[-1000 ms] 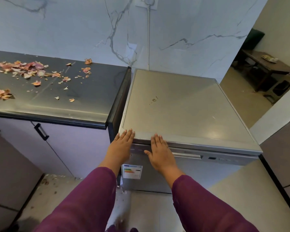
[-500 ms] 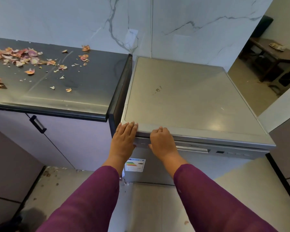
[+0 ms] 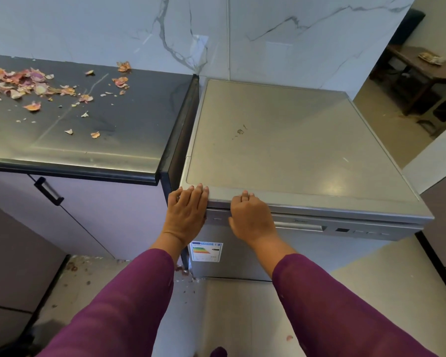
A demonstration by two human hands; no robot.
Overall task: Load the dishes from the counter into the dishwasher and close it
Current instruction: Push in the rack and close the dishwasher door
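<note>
The dishwasher [image 3: 294, 150] sits shut at 12 o'clock; left hand [image 3: 187, 212] lies flat on its front corner, right hand [image 3: 251, 219] curls over its edge, nearer the side-to-side handle [image 3: 299, 226] at 3 o'clock.

Pinkish peels [image 3: 38, 85] lie scattered; a wooden table [image 3: 420, 65] stands far right.

Left hand [image 3: 187, 212] flat on dishwasher [image 3: 294, 150] front edge, right hand [image 3: 250, 217] curled alongside

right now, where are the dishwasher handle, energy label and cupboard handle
dishwasher handle [image 3: 300, 226]: head view, middle of its silver bar
energy label [image 3: 206, 251]: head view, centre of the sticker
cupboard handle [image 3: 48, 190]: head view, middle of the black bar
</note>
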